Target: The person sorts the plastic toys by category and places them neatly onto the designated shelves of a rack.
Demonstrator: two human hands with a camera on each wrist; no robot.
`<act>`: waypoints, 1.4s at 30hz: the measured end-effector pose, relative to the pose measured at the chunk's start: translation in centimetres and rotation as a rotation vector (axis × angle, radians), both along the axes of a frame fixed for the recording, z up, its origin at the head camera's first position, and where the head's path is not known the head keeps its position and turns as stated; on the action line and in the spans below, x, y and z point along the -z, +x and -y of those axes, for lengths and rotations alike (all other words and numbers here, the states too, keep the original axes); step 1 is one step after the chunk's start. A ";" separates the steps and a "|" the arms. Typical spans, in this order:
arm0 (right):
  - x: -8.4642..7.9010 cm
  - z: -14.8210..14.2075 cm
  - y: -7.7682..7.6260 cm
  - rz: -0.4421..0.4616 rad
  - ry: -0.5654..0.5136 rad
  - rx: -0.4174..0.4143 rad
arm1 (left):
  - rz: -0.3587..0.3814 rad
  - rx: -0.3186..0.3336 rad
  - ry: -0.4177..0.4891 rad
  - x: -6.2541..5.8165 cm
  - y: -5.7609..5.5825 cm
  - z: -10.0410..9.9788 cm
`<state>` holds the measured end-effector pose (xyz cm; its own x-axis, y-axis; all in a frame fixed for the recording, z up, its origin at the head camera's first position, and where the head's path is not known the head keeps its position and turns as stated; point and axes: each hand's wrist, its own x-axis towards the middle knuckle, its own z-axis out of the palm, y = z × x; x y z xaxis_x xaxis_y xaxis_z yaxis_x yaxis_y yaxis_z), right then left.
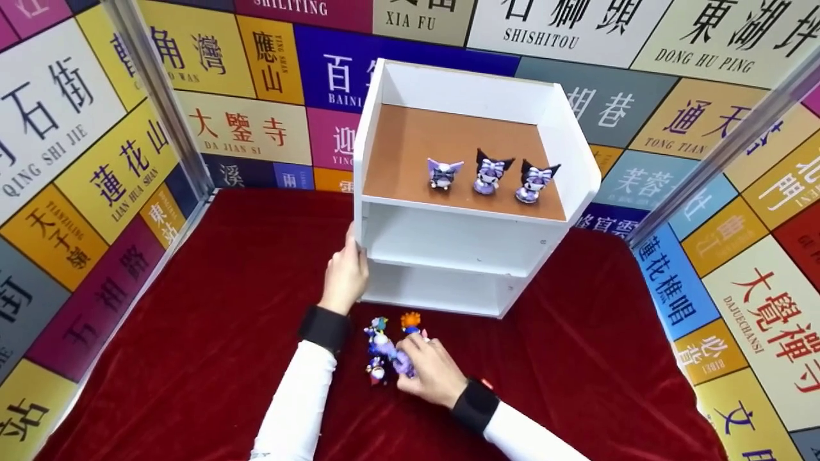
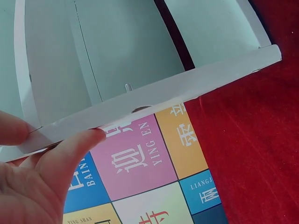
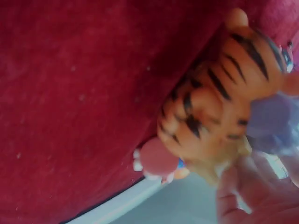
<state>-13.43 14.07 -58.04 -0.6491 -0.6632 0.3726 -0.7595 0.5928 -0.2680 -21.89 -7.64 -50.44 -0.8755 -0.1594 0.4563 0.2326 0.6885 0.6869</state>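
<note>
A white two-tier shelf with a brown top board (image 1: 403,141) stands on red cloth. My left hand (image 1: 346,272) grips the front edge of its left side panel (image 2: 140,100), with finger and thumb on either side of the edge. In front of the shelf my right hand (image 1: 432,371) pinches a purple figurine (image 1: 402,363) among a cluster of small toys. Close to that hand in the right wrist view are an orange tiger-striped figurine (image 3: 210,102) and a blurred pinkish-red round piece (image 3: 159,156).
Three purple figurines stand on the top board: a light-eared one (image 1: 442,174) and two black-eared ones, the middle (image 1: 490,171) and right (image 1: 535,181). Beside my right hand sit an orange-topped figurine (image 1: 410,321) and a dark one (image 1: 377,370). Printed panels (image 1: 256,131) surround the cloth.
</note>
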 end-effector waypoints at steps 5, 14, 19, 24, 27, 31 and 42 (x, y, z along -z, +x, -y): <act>-2.0 -0.4 -0.4 0.179 -0.250 0.027 | -0.006 -0.005 -0.014 0.1 -0.1 0.1; -4.5 -1.2 -1.5 0.165 -0.542 0.128 | 0.005 -0.004 -0.004 0.3 0.0 0.1; -5.0 -1.3 -1.7 0.194 -0.613 0.179 | 0.013 0.000 0.008 0.3 0.0 0.1; -6.2 -1.2 -1.7 0.300 -0.675 0.200 | 0.016 0.006 0.007 0.2 0.0 0.1; -7.2 -1.3 -1.7 0.347 -0.709 0.181 | 0.007 0.005 0.000 0.1 0.0 0.1; -8.6 -1.4 -1.9 0.358 -0.743 0.135 | 0.005 0.000 0.001 0.2 0.0 0.1; -11.2 -2.2 -2.8 0.321 -0.802 0.028 | -0.008 -0.004 0.001 0.3 -0.1 0.1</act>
